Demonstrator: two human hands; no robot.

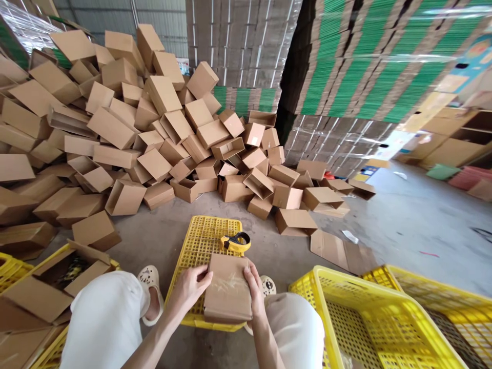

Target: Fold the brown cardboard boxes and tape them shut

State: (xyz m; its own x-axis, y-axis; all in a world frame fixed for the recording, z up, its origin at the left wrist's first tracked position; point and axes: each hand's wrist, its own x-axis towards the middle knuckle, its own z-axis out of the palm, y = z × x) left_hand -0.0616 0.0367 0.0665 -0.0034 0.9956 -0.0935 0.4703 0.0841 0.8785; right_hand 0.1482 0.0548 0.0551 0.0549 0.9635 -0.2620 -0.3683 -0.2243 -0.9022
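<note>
A small closed cardboard box [227, 294] with creased clear tape across its top rests on an upturned yellow plastic crate [198, 233]. My right hand [255, 287] grips the box's right side, thumb on top. At its left edge, my left hand [192, 287] is closed, with thumb and bent fingers pressed together against the box; the fingertips are partly hidden. Just beyond the box lies a yellow and black tape dispenser [236, 242] on the crate.
A large heap of open cardboard boxes [154, 138] spreads ahead. To my right stand yellow crates [319, 287]; to my left, an open carton [49, 287] sits in another crate. Wrapped stacks of flat cardboard [361, 61] rise behind. A flattened cardboard piece [338, 251] lies on the floor.
</note>
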